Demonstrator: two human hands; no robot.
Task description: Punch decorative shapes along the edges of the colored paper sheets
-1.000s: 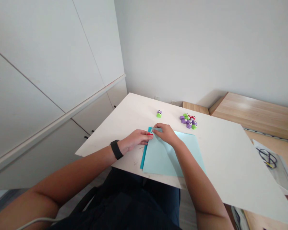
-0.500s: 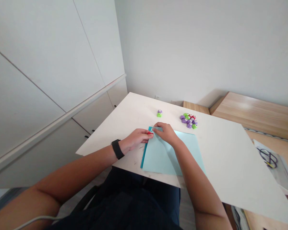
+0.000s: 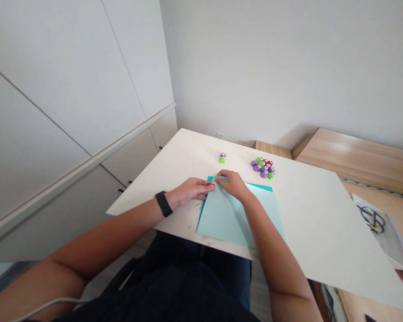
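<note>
White tabletop (image 3: 309, 210) set against a pale wall carries a light-blue square paper sheet (image 3: 233, 217), which lies at the near edge just in front of the person. A darker teal sheet (image 3: 259, 186) peeks out beneath it along the far and left sides.

At the far left corner of the light-blue square paper sheet both hands meet. The right hand (image 3: 232, 184) rests on the paper and pinches that corner between its fingertips. The left hand (image 3: 190, 188), just off the sheet's left edge, is curled around a small red plastic piece (image 3: 211, 186) that touches the same corner.

As a judgement: the two sheets lie loose, so a push from either hand could skew one over the other, and the pinched corner could crease.

Beyond the hands stand a lone green-and-purple plastic piece (image 3: 223, 157) and, well apart to its right, a cluster of purple, green and red pieces (image 3: 263, 168). A black wristband (image 3: 163, 203) circles the left wrist.
</note>
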